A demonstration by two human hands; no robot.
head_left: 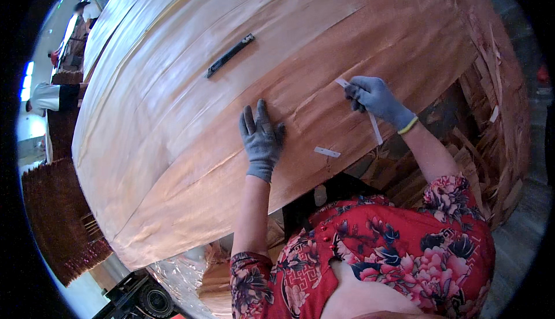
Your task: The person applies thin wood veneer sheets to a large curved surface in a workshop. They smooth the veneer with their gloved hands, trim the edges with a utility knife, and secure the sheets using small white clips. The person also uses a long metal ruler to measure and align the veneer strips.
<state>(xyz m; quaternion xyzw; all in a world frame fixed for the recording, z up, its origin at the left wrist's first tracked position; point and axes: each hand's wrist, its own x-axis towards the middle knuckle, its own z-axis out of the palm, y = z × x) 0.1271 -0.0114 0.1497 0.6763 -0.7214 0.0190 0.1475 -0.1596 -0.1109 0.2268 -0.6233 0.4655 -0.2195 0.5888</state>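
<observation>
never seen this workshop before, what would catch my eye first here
A huge sheet of thin reddish wood veneer fills most of the view. Near its front edge the left hand, in a grey glove, lies flat on it, while the gloved right hand pinches a strip of white tape at the right. A dark, narrow tool lies alone on the sheet further back, and a short white tape piece sits between the hands.

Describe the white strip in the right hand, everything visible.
The white strip is a thin, narrow, flat band, pale like paper tape. The gloved right hand pinches it near its upper end, a short tip poking out above the fingers at the left. The longer part hangs down and right past the wrist, straight, crossing the wood veneer sheet near its edge. A separate short white piece lies flat on the veneer nearby.
</observation>
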